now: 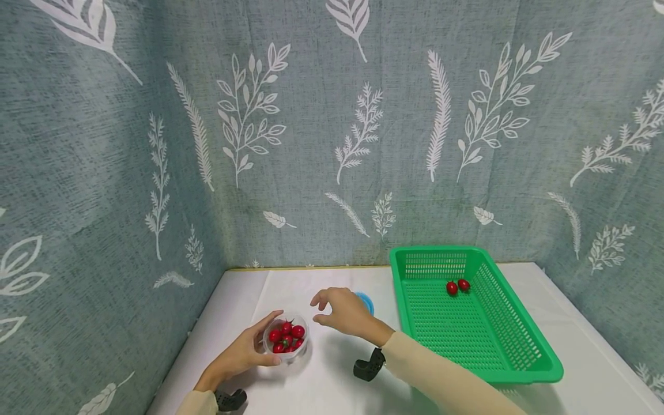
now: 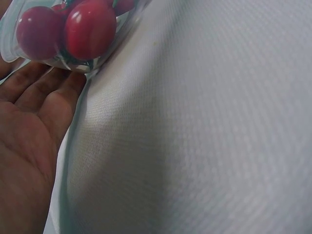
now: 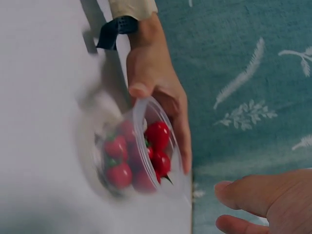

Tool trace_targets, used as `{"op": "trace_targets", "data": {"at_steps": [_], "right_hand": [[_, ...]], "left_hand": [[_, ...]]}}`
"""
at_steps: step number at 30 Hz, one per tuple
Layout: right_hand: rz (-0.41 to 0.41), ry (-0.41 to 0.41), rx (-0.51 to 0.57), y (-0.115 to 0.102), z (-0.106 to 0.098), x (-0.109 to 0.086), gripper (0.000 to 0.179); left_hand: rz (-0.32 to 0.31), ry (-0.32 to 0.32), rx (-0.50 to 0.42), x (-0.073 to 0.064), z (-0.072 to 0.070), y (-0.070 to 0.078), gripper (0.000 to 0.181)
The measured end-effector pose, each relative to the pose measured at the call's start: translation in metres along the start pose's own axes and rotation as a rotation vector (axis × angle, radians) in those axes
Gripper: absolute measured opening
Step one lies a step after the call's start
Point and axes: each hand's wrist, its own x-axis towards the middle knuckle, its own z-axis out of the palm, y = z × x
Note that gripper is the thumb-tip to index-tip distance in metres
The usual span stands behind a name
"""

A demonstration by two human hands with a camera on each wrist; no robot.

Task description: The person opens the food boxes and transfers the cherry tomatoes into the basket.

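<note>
My left hand [image 1: 245,353] holds a clear round plastic tub [image 1: 305,341] of cherry tomatoes [image 1: 287,340], thumb on its near side and fingers round the far side. In the right wrist view the tub [image 3: 139,114] shows its open rim, with several red tomatoes [image 3: 158,135] inside, some with green stems. To the right of the tub, my right hand [image 1: 342,311] hovers over the table with its fingers loosely bent and nothing between them. Behind that hand a round blue item [image 1: 366,301] lies partly hidden.
A green plastic basket [image 1: 539,369] with slotted sides stands to the right, under part of my right forearm. Two cherry tomatoes [image 1: 452,288] lie near its back right corner. A white cloth covers the table [image 1: 332,392]; patterned grey-green fabric [image 1: 311,144] hangs behind and at both sides.
</note>
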Motion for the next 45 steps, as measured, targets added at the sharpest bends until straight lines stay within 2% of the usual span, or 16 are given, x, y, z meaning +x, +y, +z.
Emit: {"op": "trace_targets", "data": {"at_steps": [8,14,19,27,34,38,45], "right_hand": [[-0.010,-0.042,-0.013,-0.013,0.024,0.003,0.024],[-0.011,-0.044,-0.018,-0.020,0.034,0.005,0.024],[-0.009,-0.066,-0.013,-0.023,0.041,0.005,0.026],[0.023,-0.121,-0.009,-0.019,0.054,0.006,0.030],[0.035,-0.114,0.013,-0.013,0.062,0.009,0.028],[0.041,-0.111,-0.024,-0.016,0.064,0.012,0.029],[0.022,-0.194,-0.175,-0.026,0.061,0.013,0.032]], "left_hand": [[0.013,-0.014,-0.013,-0.001,-0.001,-0.002,0.103],[0.023,-0.034,-0.057,-0.003,-0.002,-0.003,0.103],[0.021,-0.035,-0.044,-0.003,-0.002,-0.003,0.101],[0.017,-0.042,-0.024,-0.001,-0.003,-0.005,0.100],[0.018,-0.051,-0.006,0.000,-0.004,-0.003,0.100],[0.014,-0.041,0.009,0.001,-0.004,-0.002,0.101],[0.028,-0.046,-0.042,0.000,-0.003,-0.003,0.103]]}}
